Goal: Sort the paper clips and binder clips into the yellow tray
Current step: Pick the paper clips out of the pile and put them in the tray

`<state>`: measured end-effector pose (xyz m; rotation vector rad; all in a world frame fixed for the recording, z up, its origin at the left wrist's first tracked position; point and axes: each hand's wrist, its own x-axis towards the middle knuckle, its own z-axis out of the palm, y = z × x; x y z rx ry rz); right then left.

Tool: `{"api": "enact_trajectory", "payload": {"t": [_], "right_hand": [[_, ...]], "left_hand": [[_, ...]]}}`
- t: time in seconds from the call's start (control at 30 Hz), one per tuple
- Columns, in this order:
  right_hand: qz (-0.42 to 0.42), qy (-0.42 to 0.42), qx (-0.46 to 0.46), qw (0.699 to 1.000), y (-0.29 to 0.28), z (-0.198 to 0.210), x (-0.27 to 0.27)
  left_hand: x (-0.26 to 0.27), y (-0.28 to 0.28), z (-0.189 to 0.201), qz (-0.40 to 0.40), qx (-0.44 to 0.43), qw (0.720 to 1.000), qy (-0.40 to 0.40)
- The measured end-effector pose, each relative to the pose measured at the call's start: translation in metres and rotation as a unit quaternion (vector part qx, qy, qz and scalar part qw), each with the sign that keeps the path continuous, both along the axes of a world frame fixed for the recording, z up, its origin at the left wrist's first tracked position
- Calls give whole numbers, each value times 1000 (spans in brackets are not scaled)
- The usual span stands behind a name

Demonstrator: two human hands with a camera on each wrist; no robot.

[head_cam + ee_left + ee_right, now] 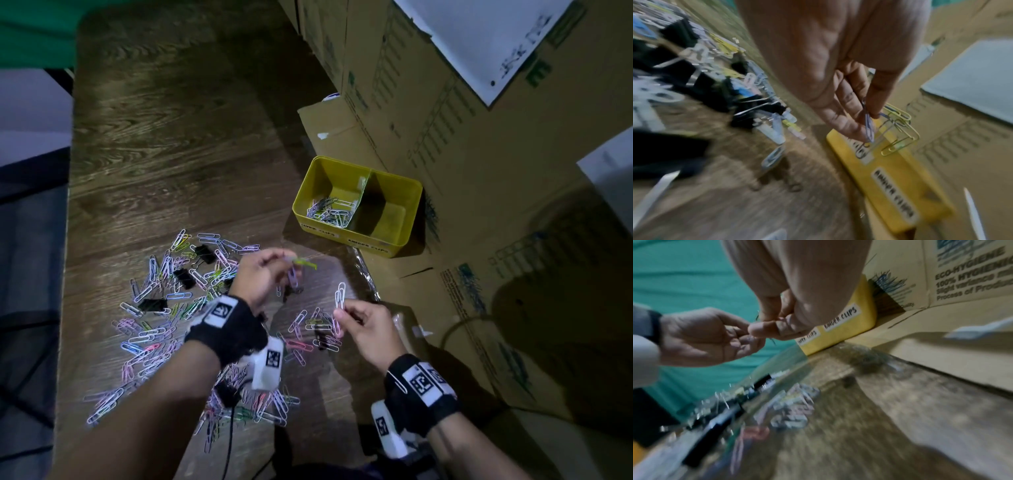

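A yellow two-compartment tray (397, 240) stands at the table's right side. Its left compartment holds several paper clips (330, 212); the right one looks bare. Coloured paper clips (154, 329) and black binder clips (152, 304) lie scattered over the wooden table. My left hand (265, 274) is raised above the pile and pinches a tangle of yellow and blue paper clips (898, 128). My right hand (356, 320) pinches white paper clips (339, 295) that stick up from its fingertips. In the right wrist view the tray's labels (840, 318) show behind both hands.
Large cardboard boxes (462, 113) stand right behind and beside the tray. A flattened cardboard flap (445, 308) lies along the table's right edge. A black cable (231, 438) runs off the near edge. The far half of the table (178, 120) is bare wood.
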<state>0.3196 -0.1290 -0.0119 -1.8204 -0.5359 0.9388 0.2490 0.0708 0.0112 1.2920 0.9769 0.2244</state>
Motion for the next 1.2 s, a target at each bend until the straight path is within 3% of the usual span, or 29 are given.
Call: {"api": "enact_trajectory", "payload": {"t": [0.17,0.27,0.33,0.37,0.43,0.47,0.5,0.6,0.7,0.77,0.83,0.93,1.03,1.13,1.2], "right_hand": [[-34,44,69,996,15,46,13],[-49,39,96,993,31,71,26],[-67,38,113,991,47,83,40],[-68,35,119,990,56,86,47],[-59,19,119,991,75,87,63],[-60,4,114,992,83,86,71],[-65,-16,100,993,92,85,80],[-75,-72,16,994,117,84,108],[-33,-136,-110,984,144,73,130],[10,-188,-192,963,159,67,137],[72,-255,-257,930,168,64,137],[129,-302,-306,894,170,60,130],[139,-313,-291,893,161,55,122],[152,-344,-165,912,140,59,105],[157,-340,-67,925,116,59,83]], "left_hand": [[62,30,51,21,21,993,-111],[102,42,60,0,68,995,-71],[119,47,52,-66,146,987,-9],[124,50,47,-134,208,968,38],[124,49,42,-288,332,887,142],[122,48,39,-321,373,856,157],[119,48,35,-322,392,849,147],[102,45,28,-171,356,917,59],[74,32,14,-43,352,935,17],[53,18,5,-62,332,941,27],[33,6,-7,-149,324,931,77],[10,-6,-27,-329,361,862,134],[-5,-21,-42,-473,406,760,184],[-19,-39,-49,-535,465,669,225],[-31,-49,-50,-556,454,658,227]]}}
